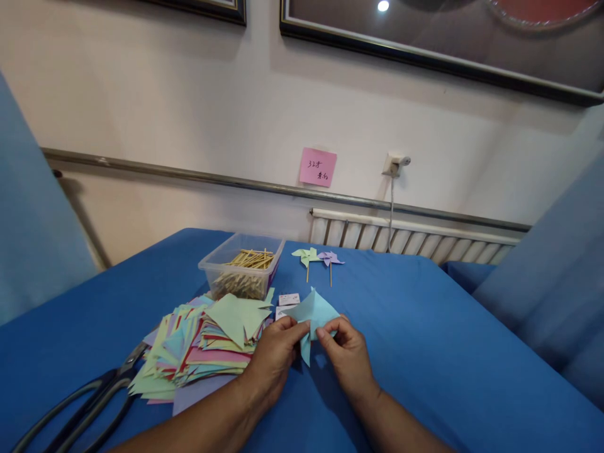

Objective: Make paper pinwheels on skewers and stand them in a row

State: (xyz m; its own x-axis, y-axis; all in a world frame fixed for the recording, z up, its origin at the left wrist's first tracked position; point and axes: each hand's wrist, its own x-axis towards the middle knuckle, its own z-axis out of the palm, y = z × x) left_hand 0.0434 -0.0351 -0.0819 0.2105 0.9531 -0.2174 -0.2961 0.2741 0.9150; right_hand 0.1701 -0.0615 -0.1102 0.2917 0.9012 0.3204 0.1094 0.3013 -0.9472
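A light-blue paper pinwheel (317, 308), partly folded, is held up between both hands over the table. My left hand (276, 352) pinches its left side with thumb and fingers. On the other side my right hand (346, 352) has thumb and fingertips closed on the paper near its middle. Just left of my left hand lies a stack of coloured paper pieces (212, 343), a pale green sheet on top. Small white boxes (288, 300) stand right behind the paper, partly hidden by it.
A clear plastic tub (238, 267) of thin wooden sticks stands behind the stack. Two finished pinwheels, one green (306, 256) and one purple (330, 258), lie farther back. Large scissors (101, 396) rest at the left on the blue tablecloth (425, 352).
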